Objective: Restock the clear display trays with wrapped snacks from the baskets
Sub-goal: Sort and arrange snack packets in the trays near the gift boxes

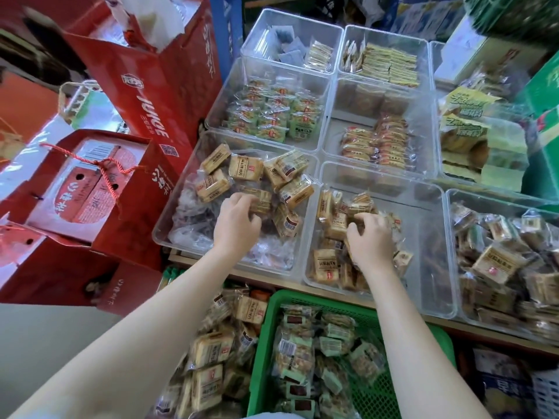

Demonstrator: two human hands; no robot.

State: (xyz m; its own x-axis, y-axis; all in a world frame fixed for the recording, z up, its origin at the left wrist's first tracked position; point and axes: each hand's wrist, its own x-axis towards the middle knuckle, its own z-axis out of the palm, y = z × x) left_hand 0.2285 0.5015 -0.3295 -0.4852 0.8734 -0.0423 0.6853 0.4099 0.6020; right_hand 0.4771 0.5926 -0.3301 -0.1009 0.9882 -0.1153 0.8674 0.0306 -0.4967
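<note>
My left hand (pixel 237 220) reaches into the near-left clear tray (pixel 169 219) and its fingers curl round a tan wrapped snack (pixel 260 199) among several loose ones. My right hand (pixel 370 237) is in the near-middle clear tray (pixel 429 237), fingers curled on a tan wrapped snack (pixel 361 204) atop the pile there. Below, a green basket (pixel 266 337) holds green-labelled wrapped snacks (pixel 295 355). Left of it lies a heap of tan wrapped snacks (pixel 211 355).
More clear trays with wrapped snacks stand behind and to the right (pixel 453 225). Red gift boxes (pixel 142 89) and a red carton (pixel 87 189) crowd the left side. Green cartons (pixel 541 122) stand at the far right. The shelf edge (pixel 266 275) runs beneath the near trays.
</note>
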